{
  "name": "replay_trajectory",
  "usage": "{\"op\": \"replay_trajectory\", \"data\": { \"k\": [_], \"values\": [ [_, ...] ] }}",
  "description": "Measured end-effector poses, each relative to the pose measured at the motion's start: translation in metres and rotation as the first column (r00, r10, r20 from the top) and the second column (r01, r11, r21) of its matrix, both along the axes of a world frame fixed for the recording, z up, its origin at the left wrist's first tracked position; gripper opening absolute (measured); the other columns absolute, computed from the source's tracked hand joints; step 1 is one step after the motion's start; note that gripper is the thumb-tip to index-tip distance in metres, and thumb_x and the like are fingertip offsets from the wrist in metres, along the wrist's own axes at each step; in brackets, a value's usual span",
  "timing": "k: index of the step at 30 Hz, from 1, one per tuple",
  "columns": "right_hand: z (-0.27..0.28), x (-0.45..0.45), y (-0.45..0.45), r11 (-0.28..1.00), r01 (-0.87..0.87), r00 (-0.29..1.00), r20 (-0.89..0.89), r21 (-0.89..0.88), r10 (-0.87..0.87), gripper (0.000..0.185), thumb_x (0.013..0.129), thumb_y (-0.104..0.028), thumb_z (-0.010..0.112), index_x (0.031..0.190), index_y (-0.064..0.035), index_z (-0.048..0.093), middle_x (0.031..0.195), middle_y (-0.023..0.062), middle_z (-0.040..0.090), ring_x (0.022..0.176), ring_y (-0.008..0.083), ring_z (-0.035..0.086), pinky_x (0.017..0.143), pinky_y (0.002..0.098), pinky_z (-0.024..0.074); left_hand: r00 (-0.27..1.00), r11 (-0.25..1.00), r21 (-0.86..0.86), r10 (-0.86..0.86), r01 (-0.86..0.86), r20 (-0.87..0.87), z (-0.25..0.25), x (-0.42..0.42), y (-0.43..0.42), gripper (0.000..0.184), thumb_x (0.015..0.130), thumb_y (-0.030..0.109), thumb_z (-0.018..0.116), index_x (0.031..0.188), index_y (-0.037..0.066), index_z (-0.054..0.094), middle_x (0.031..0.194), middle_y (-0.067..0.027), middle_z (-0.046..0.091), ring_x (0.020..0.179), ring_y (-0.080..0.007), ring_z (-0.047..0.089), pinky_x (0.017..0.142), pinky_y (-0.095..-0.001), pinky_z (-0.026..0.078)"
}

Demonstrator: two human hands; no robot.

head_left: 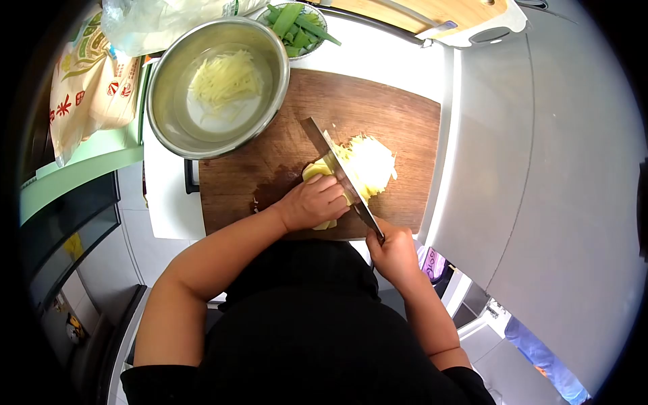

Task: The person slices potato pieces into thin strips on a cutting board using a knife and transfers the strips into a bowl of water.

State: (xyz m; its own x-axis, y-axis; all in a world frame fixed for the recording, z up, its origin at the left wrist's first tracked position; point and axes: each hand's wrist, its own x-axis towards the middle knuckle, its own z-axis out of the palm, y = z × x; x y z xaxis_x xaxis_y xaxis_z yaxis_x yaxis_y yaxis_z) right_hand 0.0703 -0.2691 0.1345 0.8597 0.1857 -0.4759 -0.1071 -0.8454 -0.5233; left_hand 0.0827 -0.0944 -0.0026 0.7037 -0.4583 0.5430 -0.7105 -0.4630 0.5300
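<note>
My right hand is wrapped round the handle of a kitchen knife, whose long blade slants up and left across the wooden cutting board. Curled fingers of my left hand press down on pale yellow potato slices, close beside the blade; part of the slices is hidden under the hand. On the blade's right side lies a heap of shredded potato, bright with glare. The cutting edge is hidden where it meets the slices.
A steel bowl of water with potato shreds overlaps the board's upper left corner. Behind it are a plate of cut green leaves and a plastic bag. A printed sack stands left; a grey wall rises right.
</note>
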Motion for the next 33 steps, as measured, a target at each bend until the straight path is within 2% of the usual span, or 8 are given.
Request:
{"op": "replay_trajectory", "data": {
  "k": [2,9,11,14,19,22,24,33],
  "values": [
    [-0.002,0.000,0.000,1.000,-0.005,0.999,-0.045,-0.030,0.004,0.032,0.078,-0.007,0.060,0.109,-0.0065,0.064,0.068,0.0248,0.060,0.065,0.0411,0.060,0.062,0.0450,0.0493,1.000,1.000,-0.010,0.011,-0.011,-0.009,-0.001,-0.001,-0.001,0.014,0.073,0.017,0.069,0.081,0.011,0.060,0.080,-0.0005,0.053,0.075,-0.0175,0.052,0.067,-0.0292,0.045],
    [-0.037,0.004,0.009,0.991,-0.091,0.994,0.055,-0.101,0.097,0.030,0.076,-0.006,0.061,0.106,-0.0053,0.065,0.068,0.0245,0.060,0.064,0.0409,0.060,0.060,0.0461,0.0490,0.999,1.000,-0.001,0.002,-0.002,-0.037,0.002,0.001,-0.002,0.014,0.074,0.019,0.067,0.078,0.010,0.056,0.080,-0.0014,0.050,0.079,-0.0183,0.051,0.069,-0.0295,0.044],
    [-0.042,0.002,0.010,0.997,-0.072,0.976,0.203,-0.010,0.073,0.021,0.077,-0.003,0.057,0.097,-0.0017,0.065,0.064,0.0225,0.056,0.058,0.0393,0.057,0.054,0.0394,0.0456,1.000,1.000,0.003,0.001,0.000,-0.025,0.004,0.000,0.000,0.014,0.074,0.019,0.067,0.078,0.010,0.057,0.080,-0.0013,0.051,0.079,-0.0182,0.052,0.069,-0.0294,0.045],
    [-0.031,0.003,0.006,0.997,-0.001,0.988,0.152,0.083,-0.012,0.014,0.078,-0.003,0.057,0.090,0.0001,0.063,0.061,0.0204,0.056,0.054,0.0370,0.055,0.052,0.0386,0.0439,0.999,1.000,0.006,0.004,-0.004,-0.038,0.008,0.003,0.001,0.014,0.072,0.017,0.068,0.082,0.010,0.061,0.081,-0.0012,0.053,0.077,-0.0185,0.052,0.068,-0.0303,0.045],
    [-0.002,-0.003,0.001,0.997,0.016,0.994,0.105,0.079,-0.024,0.010,0.080,-0.004,0.057,0.087,0.0012,0.062,0.059,0.0191,0.053,0.048,0.0302,0.049,0.050,0.0366,0.0418,1.000,1.000,-0.007,0.001,-0.001,-0.016,0.003,0.000,0.001,0.014,0.072,0.018,0.069,0.077,0.010,0.059,0.079,-0.0002,0.052,0.077,-0.0173,0.052,0.066,-0.0297,0.045],
    [-0.004,-0.005,-0.001,1.000,0.004,0.999,0.046,0.021,-0.005,0.012,0.080,-0.004,0.057,0.089,0.0010,0.062,0.059,0.0195,0.052,0.049,0.0307,0.051,0.050,0.0367,0.0421,1.000,0.999,-0.034,0.023,-0.023,-0.008,-0.001,-0.001,-0.002,0.014,0.072,0.018,0.069,0.078,0.010,0.059,0.079,-0.0004,0.053,0.077,-0.0177,0.052,0.067,-0.0298,0.046],
    [-0.004,-0.003,-0.002,1.000,0.002,1.000,-0.030,-0.027,-0.003,0.031,0.076,-0.005,0.059,0.107,-0.0054,0.065,0.066,0.0246,0.059,0.065,0.0408,0.061,0.062,0.0451,0.0496,0.999,0.999,-0.034,0.026,-0.026,-0.020,0.000,-0.001,-0.001,0.014,0.072,0.017,0.069,0.078,0.009,0.059,0.080,-0.0006,0.053,0.078,-0.0179,0.052,0.068,-0.0298,0.046],
    [-0.040,0.004,0.009,0.996,-0.073,0.993,0.089,-0.042,0.077,0.028,0.076,-0.009,0.062,0.104,-0.0040,0.064,0.070,0.0255,0.060,0.066,0.0413,0.060,0.060,0.0458,0.0487,0.999,0.999,-0.017,0.034,-0.034,-0.002,0.000,0.002,-0.003,0.017,0.071,0.019,0.069,0.074,0.009,0.056,0.078,-0.0013,0.050,0.077,-0.0183,0.051,0.066,-0.0292,0.044]
  ]
}}
